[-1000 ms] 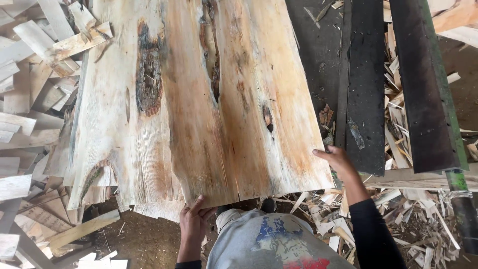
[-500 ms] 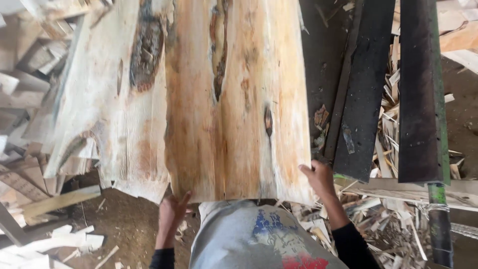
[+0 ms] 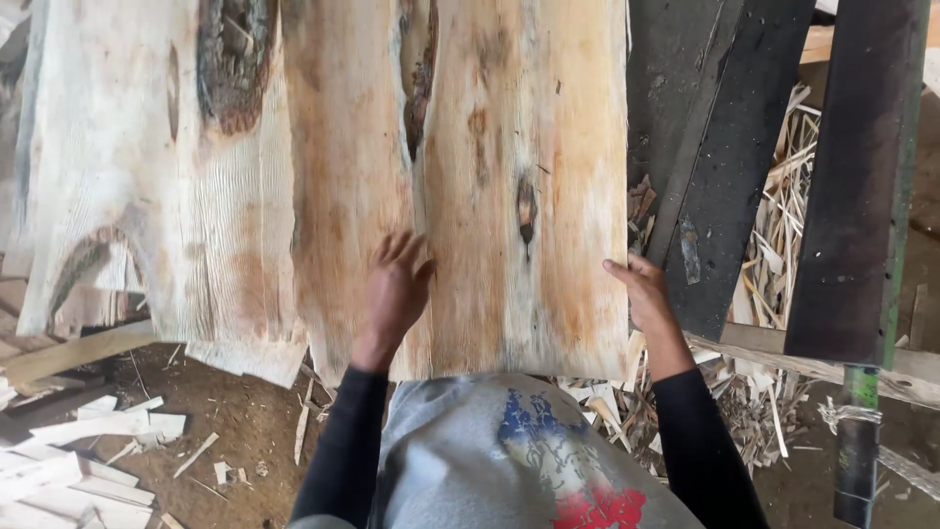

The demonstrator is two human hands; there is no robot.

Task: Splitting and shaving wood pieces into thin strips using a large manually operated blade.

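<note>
Veneer sheet (image 3: pixel 323 186) under both hands

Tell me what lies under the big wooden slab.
Past the wooden slab's near edge, dirt floor with pale offcuts shows. The left hand lies flat on top. Whatever supports the slab is covered.

Wood slab (image 3: pixel 333 176) blocks everything from 9 to 1 o'clock. Dark boards (image 3: pixel 725 147) wall off 2–3. My only free room: bare dirt floor (image 3: pixel 235 421) at 7–8, w/ scattered offcuts (image 3: pixel 88 460).
</note>
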